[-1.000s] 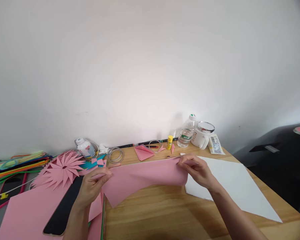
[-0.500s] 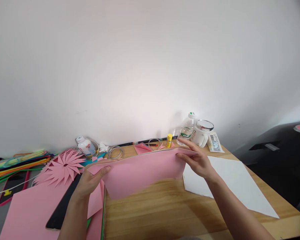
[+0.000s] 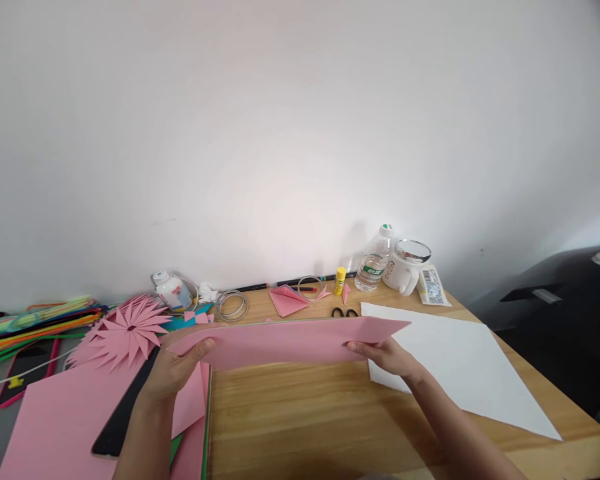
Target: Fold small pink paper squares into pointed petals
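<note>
A pink sheet of paper (image 3: 280, 343) is stretched between my two hands above the wooden table, its near face tilted toward me and its side edges bent. My left hand (image 3: 183, 360) grips its left end, thumb on the near face and fingers behind. At the right end, my right hand (image 3: 383, 353) pinches it the same way, with the fingers mostly hidden behind the paper. Just beyond the sheet, black scissor handles (image 3: 345, 313) show. Under my right forearm lies a white sheet (image 3: 460, 360).
A glue stick (image 3: 339, 281), water bottle (image 3: 373, 263) and white mug (image 3: 405, 270) stand along the wall. Leftward are folded pink paper pinwheels (image 3: 130, 330), pipe cleaners (image 3: 40, 327), a black phone-like slab (image 3: 125, 410), pink sheets (image 3: 65, 427) and a white bottle (image 3: 173, 292). Wire coils (image 3: 232, 305) lie behind.
The pink sheet has flattened and tipped, so less of its face shows. My right hand has dropped lower, its index finger no longer raised, uncovering the scissor handles.
</note>
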### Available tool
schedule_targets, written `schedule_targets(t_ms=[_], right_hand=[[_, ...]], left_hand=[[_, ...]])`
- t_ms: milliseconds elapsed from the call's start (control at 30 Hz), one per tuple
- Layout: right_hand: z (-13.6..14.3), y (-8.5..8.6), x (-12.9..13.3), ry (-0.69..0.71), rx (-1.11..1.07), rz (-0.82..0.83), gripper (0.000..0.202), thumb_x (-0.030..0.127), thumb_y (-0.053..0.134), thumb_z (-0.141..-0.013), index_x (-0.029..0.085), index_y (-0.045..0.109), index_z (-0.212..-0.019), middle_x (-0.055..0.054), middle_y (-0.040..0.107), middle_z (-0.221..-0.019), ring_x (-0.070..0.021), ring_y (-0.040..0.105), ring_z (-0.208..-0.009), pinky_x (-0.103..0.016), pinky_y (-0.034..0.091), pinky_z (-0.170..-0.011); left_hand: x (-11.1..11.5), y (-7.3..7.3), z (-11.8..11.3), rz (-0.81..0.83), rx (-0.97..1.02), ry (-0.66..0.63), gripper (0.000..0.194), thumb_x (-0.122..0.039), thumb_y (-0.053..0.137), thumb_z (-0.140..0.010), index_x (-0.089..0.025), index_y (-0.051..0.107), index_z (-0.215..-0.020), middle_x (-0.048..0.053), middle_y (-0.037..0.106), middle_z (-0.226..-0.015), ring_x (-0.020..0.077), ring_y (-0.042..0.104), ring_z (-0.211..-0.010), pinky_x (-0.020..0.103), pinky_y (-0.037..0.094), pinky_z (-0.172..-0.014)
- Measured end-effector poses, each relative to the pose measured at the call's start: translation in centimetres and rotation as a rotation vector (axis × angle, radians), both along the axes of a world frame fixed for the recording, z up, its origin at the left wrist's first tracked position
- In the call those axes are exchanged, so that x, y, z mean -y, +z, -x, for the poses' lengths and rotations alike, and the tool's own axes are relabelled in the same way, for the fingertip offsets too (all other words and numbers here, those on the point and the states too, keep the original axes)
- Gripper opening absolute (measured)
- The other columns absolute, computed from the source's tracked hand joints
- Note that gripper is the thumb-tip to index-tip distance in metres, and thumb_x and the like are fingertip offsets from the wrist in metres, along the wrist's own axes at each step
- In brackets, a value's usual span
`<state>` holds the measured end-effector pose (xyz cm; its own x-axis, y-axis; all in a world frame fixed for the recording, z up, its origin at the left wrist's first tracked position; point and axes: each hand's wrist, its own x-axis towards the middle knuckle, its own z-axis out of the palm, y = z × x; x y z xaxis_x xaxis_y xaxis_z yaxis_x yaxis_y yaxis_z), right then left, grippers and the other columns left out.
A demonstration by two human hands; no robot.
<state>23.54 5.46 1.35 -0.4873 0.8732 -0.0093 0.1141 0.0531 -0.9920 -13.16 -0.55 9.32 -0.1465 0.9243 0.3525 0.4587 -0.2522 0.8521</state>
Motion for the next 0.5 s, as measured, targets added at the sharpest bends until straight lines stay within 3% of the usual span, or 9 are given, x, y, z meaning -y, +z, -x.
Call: schedule_targets(t_ms=[200, 300, 500], right_hand=[[0.2, -1.8, 0.1, -0.037, 0.025, 0.020, 0.041, 0.050, 0.061, -0.071, 0.015, 0.064, -0.093, -0.008, 0.067, -0.096, -0.0222, 0.061, -0.092, -0.037, 0.049, -0.085], [0.3, -1.9, 0.1, -0.063, 0.025, 0.029, 0.040, 0.050, 0.061, -0.070, 0.015, 0.065, -0.089, -0.008, 0.067, -0.093, -0.0222, 0.061, -0.090, -0.037, 0.049, -0.084], [0.4, -1.3, 0.2, -0.067, 0.018, 0.045, 0.039, 0.051, 0.062, -0.069, 0.016, 0.066, -0.084, -0.008, 0.068, -0.091, -0.0225, 0.061, -0.088, -0.038, 0.050, -0.083]], left_hand=[[0.3, -3.4, -0.9, 0.223, 0.179, -0.074, 0.036, -0.043, 0.073, -0.055, -0.014, 0.071, -0.074, 0.010, 0.072, -0.078, 0.0264, 0.066, -0.074, 0.036, 0.055, -0.066], [0.7, -4.8, -2.0, 0.349, 0.259, -0.042, 0.039, -0.045, 0.075, -0.052, -0.014, 0.070, -0.076, 0.010, 0.071, -0.082, 0.0281, 0.066, -0.081, 0.040, 0.054, -0.073], [1.3, -4.6, -2.3, 0.403, 0.256, -0.016, 0.043, -0.048, 0.073, -0.053, -0.015, 0.069, -0.078, 0.012, 0.070, -0.090, 0.0294, 0.063, -0.091, 0.041, 0.052, -0.080]])
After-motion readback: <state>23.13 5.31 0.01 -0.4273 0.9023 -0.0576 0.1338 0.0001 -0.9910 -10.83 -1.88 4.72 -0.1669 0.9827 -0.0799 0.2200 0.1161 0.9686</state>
